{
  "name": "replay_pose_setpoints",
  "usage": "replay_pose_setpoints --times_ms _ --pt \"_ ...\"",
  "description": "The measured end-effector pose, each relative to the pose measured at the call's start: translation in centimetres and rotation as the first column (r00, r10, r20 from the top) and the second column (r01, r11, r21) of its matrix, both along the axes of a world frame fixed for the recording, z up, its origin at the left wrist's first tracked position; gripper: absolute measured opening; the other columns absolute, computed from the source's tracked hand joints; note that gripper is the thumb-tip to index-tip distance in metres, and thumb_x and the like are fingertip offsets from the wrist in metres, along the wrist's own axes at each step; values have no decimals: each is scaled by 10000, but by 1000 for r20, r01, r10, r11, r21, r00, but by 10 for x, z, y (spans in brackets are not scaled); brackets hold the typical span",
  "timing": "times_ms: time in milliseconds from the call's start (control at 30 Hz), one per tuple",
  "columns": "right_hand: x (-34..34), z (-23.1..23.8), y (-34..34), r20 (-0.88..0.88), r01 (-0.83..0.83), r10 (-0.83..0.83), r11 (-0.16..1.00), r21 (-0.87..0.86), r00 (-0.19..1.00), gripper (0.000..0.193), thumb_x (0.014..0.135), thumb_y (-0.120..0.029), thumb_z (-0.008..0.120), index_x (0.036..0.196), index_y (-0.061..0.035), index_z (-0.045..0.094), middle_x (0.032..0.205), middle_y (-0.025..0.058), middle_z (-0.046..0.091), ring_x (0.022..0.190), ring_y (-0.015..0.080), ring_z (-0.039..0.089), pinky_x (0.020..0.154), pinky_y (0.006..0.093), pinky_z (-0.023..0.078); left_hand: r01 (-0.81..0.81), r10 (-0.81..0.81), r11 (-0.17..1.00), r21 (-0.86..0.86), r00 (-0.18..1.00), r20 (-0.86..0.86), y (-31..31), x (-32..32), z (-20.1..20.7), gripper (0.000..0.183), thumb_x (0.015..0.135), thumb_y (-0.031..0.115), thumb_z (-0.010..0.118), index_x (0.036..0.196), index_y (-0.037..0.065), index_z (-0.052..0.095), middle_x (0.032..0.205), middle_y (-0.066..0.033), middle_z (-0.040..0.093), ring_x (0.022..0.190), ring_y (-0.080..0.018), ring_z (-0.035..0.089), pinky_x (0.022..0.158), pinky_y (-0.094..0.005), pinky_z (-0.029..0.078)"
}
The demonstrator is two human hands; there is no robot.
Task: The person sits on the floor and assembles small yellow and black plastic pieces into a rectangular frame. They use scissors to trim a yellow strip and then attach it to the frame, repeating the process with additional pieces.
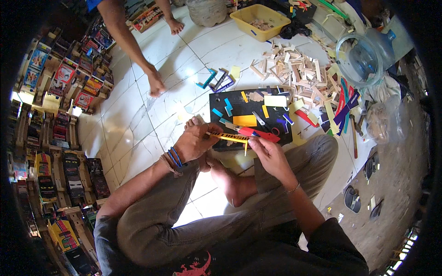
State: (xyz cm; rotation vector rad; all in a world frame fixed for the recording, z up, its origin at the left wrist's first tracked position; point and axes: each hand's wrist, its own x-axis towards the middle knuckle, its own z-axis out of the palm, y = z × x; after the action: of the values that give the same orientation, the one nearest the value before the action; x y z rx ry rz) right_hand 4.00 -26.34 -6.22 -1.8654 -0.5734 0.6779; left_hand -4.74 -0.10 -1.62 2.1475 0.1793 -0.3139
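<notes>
Between my two hands stretches a yellow strip [230, 136] with black lettering, its right end folded downward. My left hand [195, 140], wearing blue and brown bands at the wrist, pinches the strip's left end. At the folded right end, my right hand [271, 158] grips it between thumb and fingers. Just under the strip lies a black board [221, 102] on the floor. On the board are a red piece [264, 134] whose kind I cannot tell, scissors [259, 118], an orange-yellow card [244, 121] and small blue strips [228, 106].
Wooden blocks [299, 69] are heaped beyond the board, near a yellow basin [260, 25]. A hammer-like tool [354, 138] lies at the right, beside clear plastic bags [386, 119]. Another person's bare foot [156, 85] rests on the tiles. Rows of decorated wooden pieces [64, 76] line the left.
</notes>
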Motion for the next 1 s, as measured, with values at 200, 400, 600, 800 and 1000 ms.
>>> replay_pose_setpoints --times_ms 200,400,600,800,1000 --pt "64 -17 27 674 -48 75 997 -58 734 204 920 -187 681 1106 -105 695 987 97 673 943 294 659 852 388 480 48 -54 996 -72 994 -94 4 -2 -24 253 949 27 652 1201 24 641 1084 -89 706 986 -172 662 893 -294 522" --pt "89 -35 54 675 -121 275 956 -267 685 257 821 -259 772 1026 -125 694 1084 71 611 1023 255 614 946 420 385 -44 46 999 15 976 -212 3 5 -18 349 903 82 734 1234 49 627 1096 -83 694 980 -159 655 841 -298 545" --pt "98 -32 48 664 -94 209 974 -204 718 226 833 -246 774 927 -108 623 982 89 638 957 273 642 888 440 434 -46 39 997 -68 993 -110 8 -4 -39 334 898 111 720 1208 24 631 1081 -124 700 981 -201 668 851 -333 535" --pt "100 44 7 391 215 -262 963 162 882 207 940 -152 700 1072 -37 590 974 101 711 922 210 700 829 355 528 35 -45 993 -110 995 -85 22 -10 -73 421 878 168 728 1241 -14 615 1183 -190 683 1081 -297 656 938 -377 502" --pt "32 191 -25 762 -438 38 837 330 646 210 900 -184 688 1057 -46 660 955 90 626 863 199 643 739 341 501 83 -84 996 -23 996 -37 19 -11 -73 419 897 146 735 1256 12 568 1167 -131 671 1041 -228 660 913 -349 522"
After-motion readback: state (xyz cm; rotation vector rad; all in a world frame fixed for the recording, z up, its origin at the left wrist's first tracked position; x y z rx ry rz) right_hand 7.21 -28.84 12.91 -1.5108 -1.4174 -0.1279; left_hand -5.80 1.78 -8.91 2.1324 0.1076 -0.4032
